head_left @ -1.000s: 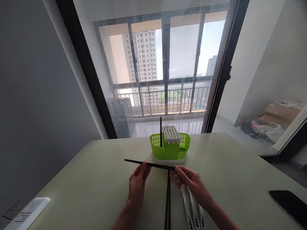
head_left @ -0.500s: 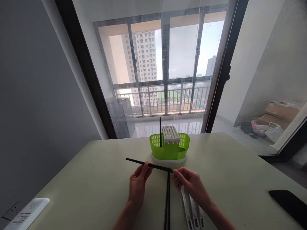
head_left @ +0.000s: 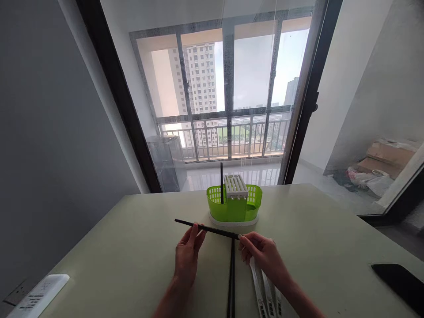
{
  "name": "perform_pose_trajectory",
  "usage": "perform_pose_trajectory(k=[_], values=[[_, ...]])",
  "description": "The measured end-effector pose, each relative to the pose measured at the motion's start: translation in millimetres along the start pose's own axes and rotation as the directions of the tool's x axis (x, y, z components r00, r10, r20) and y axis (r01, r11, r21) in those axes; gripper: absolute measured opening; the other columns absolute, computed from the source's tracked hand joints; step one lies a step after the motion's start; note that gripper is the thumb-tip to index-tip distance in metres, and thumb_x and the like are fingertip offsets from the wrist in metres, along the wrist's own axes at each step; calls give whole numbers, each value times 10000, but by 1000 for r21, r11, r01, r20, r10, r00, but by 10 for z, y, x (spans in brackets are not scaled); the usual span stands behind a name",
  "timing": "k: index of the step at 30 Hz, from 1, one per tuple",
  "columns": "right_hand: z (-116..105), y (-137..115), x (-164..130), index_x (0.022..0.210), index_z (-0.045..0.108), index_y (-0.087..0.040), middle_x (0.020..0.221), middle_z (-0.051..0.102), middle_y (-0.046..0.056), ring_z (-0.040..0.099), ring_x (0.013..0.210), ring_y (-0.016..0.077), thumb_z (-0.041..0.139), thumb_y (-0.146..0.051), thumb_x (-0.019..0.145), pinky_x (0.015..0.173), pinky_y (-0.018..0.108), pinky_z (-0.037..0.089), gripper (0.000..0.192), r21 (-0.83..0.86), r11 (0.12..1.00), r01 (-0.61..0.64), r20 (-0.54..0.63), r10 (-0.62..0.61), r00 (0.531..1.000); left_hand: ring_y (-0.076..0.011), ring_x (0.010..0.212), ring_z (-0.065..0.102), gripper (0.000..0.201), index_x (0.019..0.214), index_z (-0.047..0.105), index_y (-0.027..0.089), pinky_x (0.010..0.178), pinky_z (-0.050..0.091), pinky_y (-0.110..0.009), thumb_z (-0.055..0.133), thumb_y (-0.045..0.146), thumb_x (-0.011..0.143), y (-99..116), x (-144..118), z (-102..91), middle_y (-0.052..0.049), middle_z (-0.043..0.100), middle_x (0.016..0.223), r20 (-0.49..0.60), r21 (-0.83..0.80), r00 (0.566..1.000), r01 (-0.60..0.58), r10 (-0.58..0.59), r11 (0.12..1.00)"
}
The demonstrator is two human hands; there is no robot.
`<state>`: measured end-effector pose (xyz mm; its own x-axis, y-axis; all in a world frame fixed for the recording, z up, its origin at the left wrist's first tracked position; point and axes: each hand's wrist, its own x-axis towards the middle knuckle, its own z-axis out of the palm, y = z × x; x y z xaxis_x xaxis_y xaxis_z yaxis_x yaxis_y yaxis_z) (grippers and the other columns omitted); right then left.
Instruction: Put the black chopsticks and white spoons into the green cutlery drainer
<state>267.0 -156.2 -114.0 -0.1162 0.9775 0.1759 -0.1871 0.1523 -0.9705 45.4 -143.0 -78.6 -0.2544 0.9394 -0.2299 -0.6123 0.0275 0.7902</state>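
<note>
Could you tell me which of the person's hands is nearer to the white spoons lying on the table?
Right. The right hand hovers directly over the white spoons, while the left hand is across the black chopsticks, well to their left.

head-worn view, looking forward and down, table (head_left: 314,229) close

A pale greenish-white table (head_left: 132,247) with a smooth matte top stands before a tall sliding glass door with a black frame (head_left: 112,88). Beyond the glass lies a tiled balcony with a grey metal railing (head_left: 228,137) and grey-framed windows, through which a high white apartment tower (head_left: 202,75) shows under an overcast, bright sky. A plain grey wall (head_left: 43,145) fills the left side; on the right, cardboard boxes and plastic bags (head_left: 377,170) lie on the floor
</note>
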Motion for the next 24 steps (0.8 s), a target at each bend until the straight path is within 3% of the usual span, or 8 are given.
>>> perform_pose_trajectory(k=[3, 7, 12, 15, 17, 20, 24], values=[[21, 1, 1, 818, 714, -192, 715, 713, 22, 632, 507, 131, 705, -583, 886, 467, 240, 520, 398, 19, 1000, 6, 0, -6, 1000, -148, 907, 790, 112, 883, 808, 173, 939, 620, -237, 712, 122, 910, 106, 61, 14, -31, 827, 926, -22, 9, 999, -38, 38, 999], [27, -11, 12, 912, 725, -196, 726, 702, 19, 602, 491, 119, 695, -609, 883, 449, 235, 497, 416, 49, 999, 17, -32, -15, 999, -129, 841, 789, 129, 861, 798, 149, 866, 639, -214, 703, 67, 892, 457, 239, 104, -40, 825, 883, -65, 0, 985, -158, 158, 987], [24, -25, 18, 888, 701, -189, 703, 670, 3, 574, 483, 106, 698, -585, 894, 453, 227, 475, 397, 74, 997, -2, -53, 6, 999, -111, 809, 781, 49, 855, 788, 160, 910, 629, -236, 812, 155, 813, 999, 573, 436, -9, 819, 859, -79, -8, 928, -365, 363, 931], [26, -36, 19, 836, 674, -185, 671, 654, -3, 564, 480, 105, 689, -580, 904, 454, 224, 463, 401, 83, 996, -17, -40, 21, 999, -143, 792, 781, 226, 879, 790, 141, 920, 636, -301, 884, 287, 734, 1169, 779, 724, -39, 821, 885, 61, 121, 857, -515, 511, 849], [24, -48, 23, 821, 660, -185, 644, 638, -11, 554, 479, 105, 681, -578, 910, 454, 221, 454, 404, 89, 996, -25, -28, 28, 999, -177, 776, 785, 344, 898, 790, 133, 912, 642, -353, 909, 374, 684, 1182, 915, 901, -60, 823, 892, 184, 249, 822, -570, 539, 783], [11, -68, 33, 799, 644, -185, 628, 623, -15, 539, 479, 103, 671, -580, 917, 459, 221, 441, 412, 79, 996, -31, -25, 33, 999, -237, 769, 793, 453, 931, 793, 139, 868, 653, -415, 897, 487, 661, 1086, 1112, 1084, -78, 825, 884, 384, 458, 790, -613, 478, 644], [-7, -83, 50, 781, 632, -187, 626, 604, -17, 529, 486, 104, 658, -588, 922, 470, 226, 427, 426, 61, 997, -41, -37, 43, 998, -265, 801, 799, 479, 974, 800, 180, 812, 656, -404, 785, 604, 751, 881, 1331, 1164, -67, 831, 906, 627, 643, 721, -693, 295, 326]])
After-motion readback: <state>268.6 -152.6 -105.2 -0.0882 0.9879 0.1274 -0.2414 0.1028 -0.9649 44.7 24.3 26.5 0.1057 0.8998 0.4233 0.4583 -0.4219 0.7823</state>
